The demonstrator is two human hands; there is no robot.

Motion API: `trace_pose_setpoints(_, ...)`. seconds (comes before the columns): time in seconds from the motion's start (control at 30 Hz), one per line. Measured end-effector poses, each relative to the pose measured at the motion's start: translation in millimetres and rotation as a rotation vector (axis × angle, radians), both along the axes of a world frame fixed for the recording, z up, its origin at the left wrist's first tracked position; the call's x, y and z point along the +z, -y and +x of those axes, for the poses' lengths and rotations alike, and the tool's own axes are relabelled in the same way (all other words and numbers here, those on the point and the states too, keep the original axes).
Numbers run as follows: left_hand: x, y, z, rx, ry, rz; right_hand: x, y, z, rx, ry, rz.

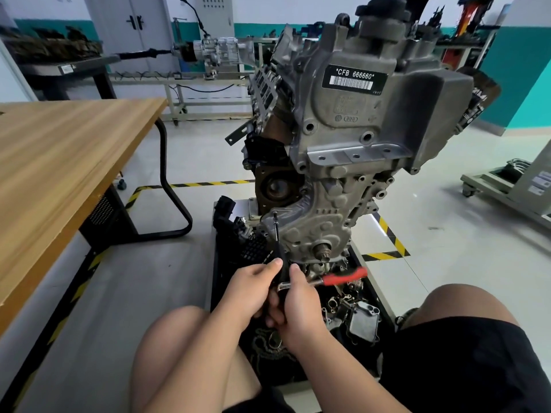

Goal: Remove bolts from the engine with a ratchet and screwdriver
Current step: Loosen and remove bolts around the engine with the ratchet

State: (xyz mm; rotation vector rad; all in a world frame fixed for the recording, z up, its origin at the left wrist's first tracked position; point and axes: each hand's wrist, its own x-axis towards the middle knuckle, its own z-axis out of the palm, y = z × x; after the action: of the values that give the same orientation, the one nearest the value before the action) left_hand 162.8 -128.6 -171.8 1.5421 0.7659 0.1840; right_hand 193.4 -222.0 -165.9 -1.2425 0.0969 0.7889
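The engine (351,120) stands upright on a black tray (216,278) on the floor, directly in front of my knees. The fingers of my left hand (253,290) are clamped on the black handle of the screwdriver (277,236), thumb laid up along it. The thin shaft runs steeply up to the left edge of the engine's lower cover. I judge the tip to sit on a bolt there, though the head is too small to make out. The fingers of my right hand (301,305) are curled round the chrome shank of the ratchet (343,277), thumb against the screwdriver handle. The ratchet lies crosswise at the base of that handle, red grip pointing toward the tray's right edge. Whether the two tools are coupled I cannot tell. To do this step well, I hold the shaft in line with the bolt axis, press along it so the tip stays seated, and turn in short even strokes, left hand steadying, right hand supplying torque. The red grip must swing clear of the loose parts (362,320) in the tray's near right corner. A tilted shaft would likely slip and round the head.
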Motion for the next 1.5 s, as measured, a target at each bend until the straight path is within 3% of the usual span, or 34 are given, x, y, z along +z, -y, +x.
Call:
trace_pose_setpoints(0.1,-6,-1,2,0.02,-0.034,0.082,-1,6,6,0.182,0.713,-0.573)
trace_pose_setpoints(0.17,-9,-1,2,0.02,-0.078,0.033,-6,8,11,0.3,0.952,-0.797)
trace_pose_setpoints(0.23,-9,1,2,0.004,-0.092,-0.039,-10,6,15,0.299,1.012,-0.847)
trace_pose_setpoints(0.3,-7,1,1,-0.002,-0.1,-0.069,-13,4,14,0.241,0.893,-0.714)
trace_pose_setpoints(0.4,-5,0,1,0.011,-0.107,-0.095,-14,-2,11,0.134,0.568,-0.351)
trace_pose_setpoints(0.57,-1,-1,-1,0.006,-0.067,-0.145,-6,-4,2,0.024,0.143,-0.036)
trace_pose_setpoints(0.77,3,2,-3,0.011,-0.031,-0.156,0,3,6,-0.017,-0.747,0.733)
trace_pose_setpoints(0.87,3,4,-2,0.02,-0.029,-0.153,-5,5,9,-0.002,-0.778,0.78)
trace_pose_setpoints(0.93,3,5,-2,-0.018,-0.05,-0.148,-4,3,8,0.0,-0.715,0.678)
trace_pose_setpoints(1.0,2,5,-2,-0.041,-0.063,-0.13,-5,3,9,-0.021,-0.458,0.406)
trace_pose_setpoints(1.13,-5,4,2,-0.021,-0.054,-0.042,-2,12,15,0.106,0.595,-0.428)
trace_pose_setpoints(1.2,-10,4,3,-0.019,-0.095,0.0,-8,13,19,0.288,0.931,-0.758)
trace_pose_setpoints(1.27,-11,4,3,-0.014,-0.121,0.029,-14,11,21,0.311,0.99,-0.835)
trace_pose_setpoints(1.33,-11,4,3,0.008,-0.131,0.041,-18,9,20,0.272,0.885,-0.762)
trace_pose_setpoints(1.5,-6,1,0,0.111,-0.13,0.002,-19,-1,10,0.15,0.405,-0.171)
